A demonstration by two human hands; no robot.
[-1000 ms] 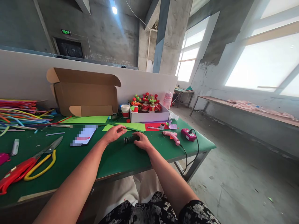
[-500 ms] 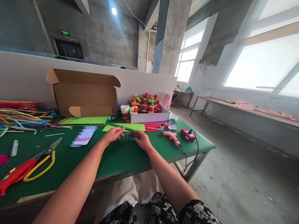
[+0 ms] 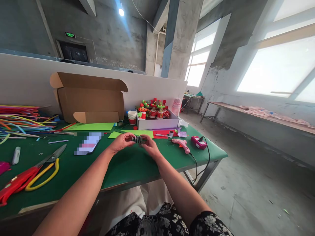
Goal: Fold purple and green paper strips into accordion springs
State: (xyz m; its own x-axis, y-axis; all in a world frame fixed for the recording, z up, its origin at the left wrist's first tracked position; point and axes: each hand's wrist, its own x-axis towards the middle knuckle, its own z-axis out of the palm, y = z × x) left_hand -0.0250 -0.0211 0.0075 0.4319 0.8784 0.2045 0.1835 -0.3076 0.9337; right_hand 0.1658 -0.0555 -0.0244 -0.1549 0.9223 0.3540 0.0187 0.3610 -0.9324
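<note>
Between my two hands is a dark, accordion-folded paper strip (image 3: 138, 140), its pleats pressed fairly close together. My left hand (image 3: 122, 143) pinches its left end, and my right hand (image 3: 149, 146) grips the right end. Both hands are just above the green table (image 3: 128, 170). Behind them lie a light green paper sheet (image 3: 145, 133) and a red sheet (image 3: 159, 133). Right of my right hand rests a pink glue gun (image 3: 181, 144). To the left of my left hand is a phone (image 3: 88, 144).
A white box (image 3: 157, 124) of red and green crafted figures stands behind, beside stacked paper cups (image 3: 132, 117) and an open cardboard box (image 3: 91, 98). Large scissors (image 3: 36, 170) and pipe cleaners (image 3: 19, 124) lie left. A corded magenta box (image 3: 198, 142) is near the right edge.
The pleated strip has been squeezed shorter. My left hand has moved slightly right, its fingers closing in on the folds, and a loose length of strip above no longer shows clearly.
</note>
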